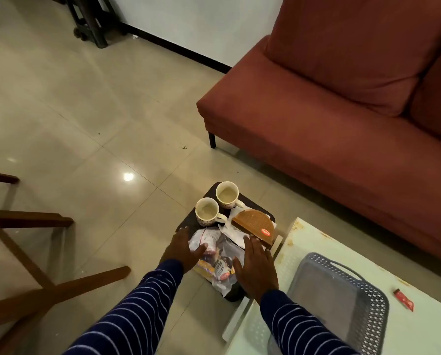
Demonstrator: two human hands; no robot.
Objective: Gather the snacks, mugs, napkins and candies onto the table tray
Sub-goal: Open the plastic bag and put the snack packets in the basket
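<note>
A dark tray (210, 192) sits low beside the white table, over the floor. On it stand two white mugs (227, 195) (207, 211), a brown wooden napkin holder (254, 226) with white napkins (231, 233), a clear bag of candies (205, 239) and snack packets (220, 269). My left hand (182, 249) lies on the tray's left edge with fingers extended, touching the candy bag. My right hand (256, 265) lies flat with straight fingers over the snack packets, its fingertips near the napkin holder.
A grey perforated basket (342, 295) stands on the white table (306, 234) at the right, with a small red wrapper (404, 299) beside it. A red-brown sofa (342, 111) fills the back right. Wooden chair legs (29, 252) stand at the left on the tiled floor.
</note>
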